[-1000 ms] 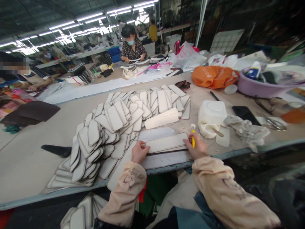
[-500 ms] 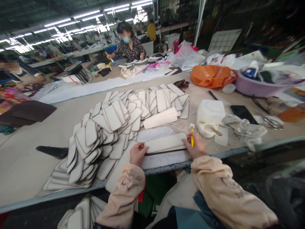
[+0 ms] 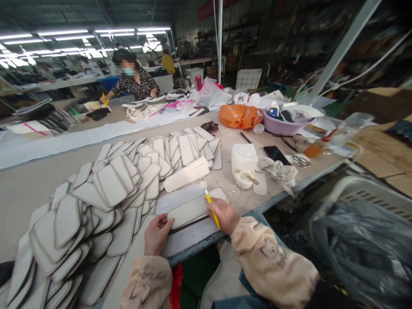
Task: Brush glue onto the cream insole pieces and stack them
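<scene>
The strip point(image 3: 188, 210) is lying right between your hands, flat over a pale sheet point(image 3: 176, 198) near the front edge of the desk point(image 3: 227, 169). Its long axis is running slantwise, from your left hand point(image 3: 157, 234) at the near end to a far end that is showing just past your right hand point(image 3: 227, 214). Your left fingers are pinching that near corner, the thumb pressing on top, so this hand is being the closer one to the strip's end. Your right fingers are gripping a yellow brush point(image 3: 213, 208), which is crossing the strip rather than following it, its tip pointing away from you and reaching beyond the far edge. Your right hand is covering part of the strip, so you are not getting a fair look there; whether those fingers are also touching it, I cannot tell.

Around you, a big pile point(image 3: 109, 184) is crowding the left side, close by the left hand. Two loose strips point(image 3: 186, 175) are lying just behind the sheet, near the brush tip. To the right, a white tub point(image 3: 244, 163) is standing beyond your right hand, a stick point(image 3: 252, 179) resting at its mouth, with a crumpled rag point(image 3: 278, 169) and a phone point(image 3: 277, 155) lying beside it.
</scene>
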The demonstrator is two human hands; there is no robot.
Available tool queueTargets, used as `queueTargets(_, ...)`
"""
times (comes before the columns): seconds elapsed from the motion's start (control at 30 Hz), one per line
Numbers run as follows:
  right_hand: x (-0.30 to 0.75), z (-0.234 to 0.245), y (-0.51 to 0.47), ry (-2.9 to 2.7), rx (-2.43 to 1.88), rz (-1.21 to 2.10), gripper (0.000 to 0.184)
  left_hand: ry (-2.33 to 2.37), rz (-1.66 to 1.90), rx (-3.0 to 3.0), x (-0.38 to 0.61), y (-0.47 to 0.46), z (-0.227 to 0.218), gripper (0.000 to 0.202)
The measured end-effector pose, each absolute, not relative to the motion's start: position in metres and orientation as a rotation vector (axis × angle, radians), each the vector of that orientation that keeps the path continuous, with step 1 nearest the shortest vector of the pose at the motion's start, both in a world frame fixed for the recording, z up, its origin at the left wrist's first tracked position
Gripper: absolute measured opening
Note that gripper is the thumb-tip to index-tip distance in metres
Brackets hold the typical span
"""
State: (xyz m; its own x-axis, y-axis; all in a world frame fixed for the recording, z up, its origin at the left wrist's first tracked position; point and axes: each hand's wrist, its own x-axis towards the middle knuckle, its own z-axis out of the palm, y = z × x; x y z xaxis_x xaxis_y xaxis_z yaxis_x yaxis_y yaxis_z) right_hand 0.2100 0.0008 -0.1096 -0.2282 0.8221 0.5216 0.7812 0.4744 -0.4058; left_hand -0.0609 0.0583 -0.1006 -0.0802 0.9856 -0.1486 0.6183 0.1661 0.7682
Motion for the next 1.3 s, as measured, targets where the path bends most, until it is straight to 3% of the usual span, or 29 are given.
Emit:
queueTargets(0.2, 0.199, -0.112, 0.0, -2.128, -1.393, 0.173, 0.01, 1.77, 0.677, 1.524, -0.061, 0.06, -0.103, 0.059)
queueTargets(0.77, 0.244, -0.13, 0.023, -1.406, -1.853, 0.086, 0.016, 1.805, 0.783, 1.457, -0.057, 0.059, -0.098, 0.046)
queueTargets(1.07, 0.242, -0.123, 0.018, -1.325, -1.639, 0.219, 0.017, 1.319, 1.492, 0.908, -0.024, 0.043, -0.08, 0.035)
queueTargets(1.3, 0.221, -0.087, -0.008, -1.139, -1.336, 0.389, 0.024, 0.979, 1.701, 0.474, -0.01, 0.042, -0.03, 0.016)
